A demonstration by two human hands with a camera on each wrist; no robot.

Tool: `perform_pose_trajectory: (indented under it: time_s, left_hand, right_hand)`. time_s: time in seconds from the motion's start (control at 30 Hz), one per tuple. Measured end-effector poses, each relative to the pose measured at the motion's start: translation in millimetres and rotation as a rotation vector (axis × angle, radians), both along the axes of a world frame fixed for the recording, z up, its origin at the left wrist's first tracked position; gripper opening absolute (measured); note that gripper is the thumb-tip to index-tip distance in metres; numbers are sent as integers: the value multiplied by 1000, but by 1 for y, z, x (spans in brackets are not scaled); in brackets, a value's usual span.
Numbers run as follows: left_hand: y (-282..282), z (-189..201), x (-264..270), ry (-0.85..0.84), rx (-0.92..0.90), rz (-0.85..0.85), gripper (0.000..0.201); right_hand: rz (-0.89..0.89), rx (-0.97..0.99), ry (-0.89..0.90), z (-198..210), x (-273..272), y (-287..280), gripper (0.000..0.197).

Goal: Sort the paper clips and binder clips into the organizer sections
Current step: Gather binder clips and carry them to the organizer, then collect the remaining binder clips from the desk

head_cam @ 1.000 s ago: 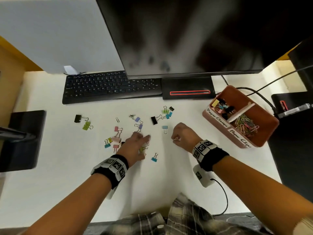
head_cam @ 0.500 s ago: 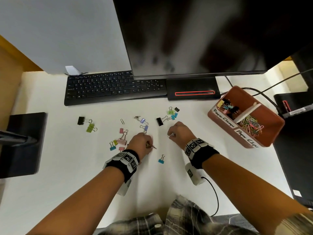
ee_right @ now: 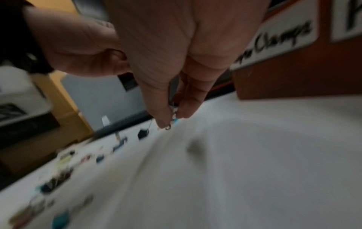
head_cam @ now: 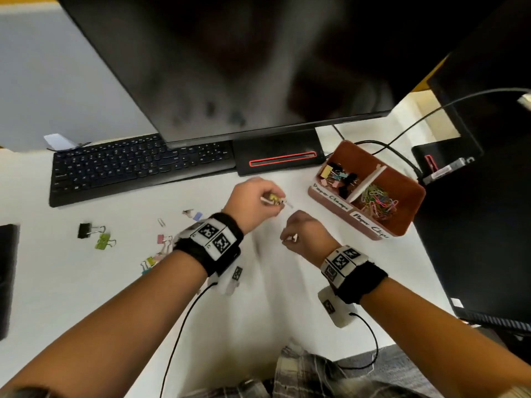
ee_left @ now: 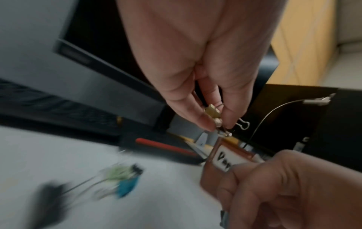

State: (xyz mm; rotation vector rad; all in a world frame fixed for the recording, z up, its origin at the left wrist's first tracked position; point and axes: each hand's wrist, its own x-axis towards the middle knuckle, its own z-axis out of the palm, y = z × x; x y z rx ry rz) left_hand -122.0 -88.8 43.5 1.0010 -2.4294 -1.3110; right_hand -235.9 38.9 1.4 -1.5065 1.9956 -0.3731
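Above white desk (head_cam: 86, 282), left hand (head_cam: 253, 201) pinches yellow binder clip (ee_left: 212, 113), fingertips downward.

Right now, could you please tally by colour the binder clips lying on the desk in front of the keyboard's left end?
black binder clip: 1
green binder clip: 1
Total: 2

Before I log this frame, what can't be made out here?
- Right hand: its small clips sit between the fingers; number and type unreadable in the blurred right wrist view.
- Left hand: how many binder clips it pinches.
- Organizer: labels smeared in the head view.
- Loose clips: partly behind the left wrist.
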Motion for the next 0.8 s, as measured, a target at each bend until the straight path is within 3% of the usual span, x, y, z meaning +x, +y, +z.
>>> perform_pose_trajectory:
  time_s: [0.17,0.33,0.4,0.5,0.67,0.8]
  left_hand:
    - [6,26,-91,121,20,11,14]
    - [6,23,-119,-31,38,-58,40]
    - [0,20,-97,-23,17,-10,36]
    - [-10,14,-37,-48,-12,115,24]
    - [-12,-16,102,-277,-116,324,21]
    - [1,-55,193,-511,-158,507,30]
  right_hand:
    - [-252,-295,69,59,-74,3,12]
    - [-389,-221,111,59,-124,-13,34]
    - [-343,-250,90,52,-118,-16,36]
    - [-120,-318,8,40,-84,-17,32]
    - [382,70,-55,5,-3,-18,49]
    - [545,220,-69,-21,50,-19,57]
